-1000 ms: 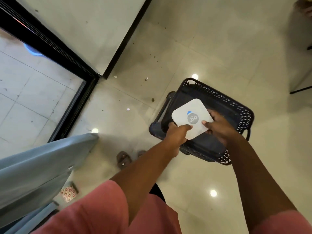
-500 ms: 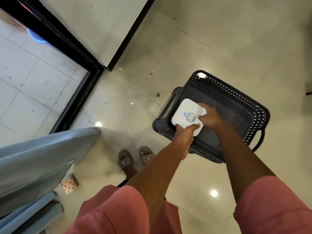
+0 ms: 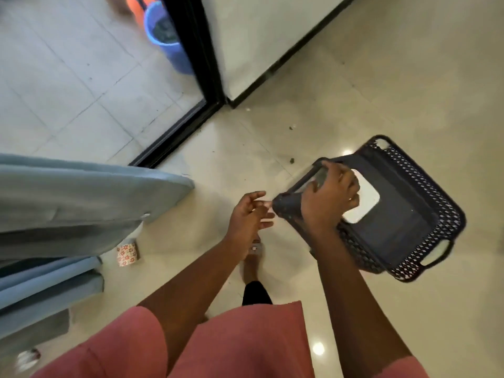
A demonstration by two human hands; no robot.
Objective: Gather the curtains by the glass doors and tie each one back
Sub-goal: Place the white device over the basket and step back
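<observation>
A pale blue curtain [image 3: 81, 203] hangs at the left beside the black-framed glass door [image 3: 196, 64], with more of its folds [image 3: 49, 290] lower left. My right hand [image 3: 327, 197] grips the near-left rim of a dark perforated plastic basket [image 3: 425, 214], which is tilted above the floor. A white square device [image 3: 362, 203] lies inside the basket, partly hidden by that hand. My left hand [image 3: 251, 214] hovers just left of the basket's corner, fingers relaxed and holding nothing.
A small floral-patterned box [image 3: 126, 253] stands on the glossy tile floor by the curtain's hem. A blue bucket [image 3: 169, 39] sits outside behind the glass. My sandalled foot [image 3: 253, 255] is below my left hand. Bits of debris [image 3: 291, 160] dot the floor.
Both hands have let go of the white device, which now lies in the basket. My right hand has taken the basket's rim and my left has pulled away. The view swung left.
</observation>
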